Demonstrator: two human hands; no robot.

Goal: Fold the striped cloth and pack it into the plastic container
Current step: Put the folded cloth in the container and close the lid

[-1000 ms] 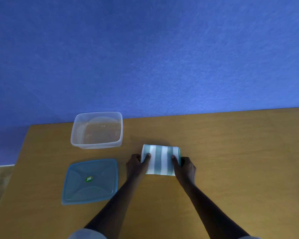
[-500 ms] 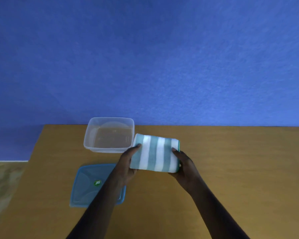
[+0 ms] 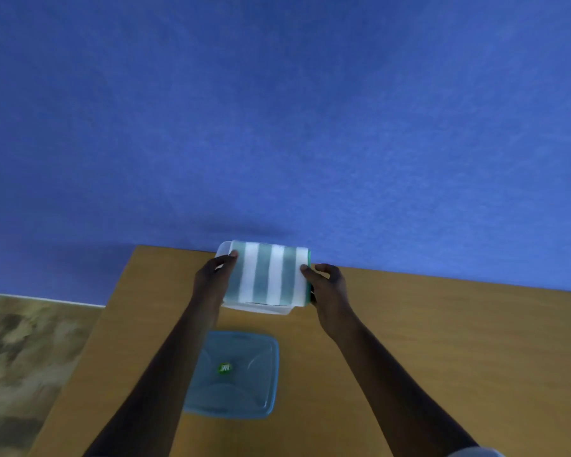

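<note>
- The folded striped cloth (image 3: 267,273) is held directly over the clear plastic container (image 3: 222,251), so the coming move, as I judge it, is straight down rather than sideways.
- The cloth's long axis runs left to right, stripes running away from the person; it covers almost the whole container, of which only the far left corner and a strip of the near wall show below the cloth's near edge.
- Whether the cloth already touches the container's rim or floor I cannot tell; it looks to sit at about rim level.
- The left hand (image 3: 211,282) grips the cloth's left end, fingers on top at the far corner; the right hand (image 3: 327,285) grips the right end, pinching the green-edged side. Both are closed on the cloth, one at each short end, equally near the container.
- The cloth looks about as wide as the container, so the ends may need tucking in for it to seat; the right end reaches just past the container's right side.
- What is inside the container is hidden by the cloth; nothing can be seen in it.
- The blue lid (image 3: 234,374) lies flat on the table (image 3: 442,357) just on the person's side of the container, apart from it, green label up, not yet on.
- The container stands at the table's far edge, against the blue wall (image 3: 277,110).
</note>
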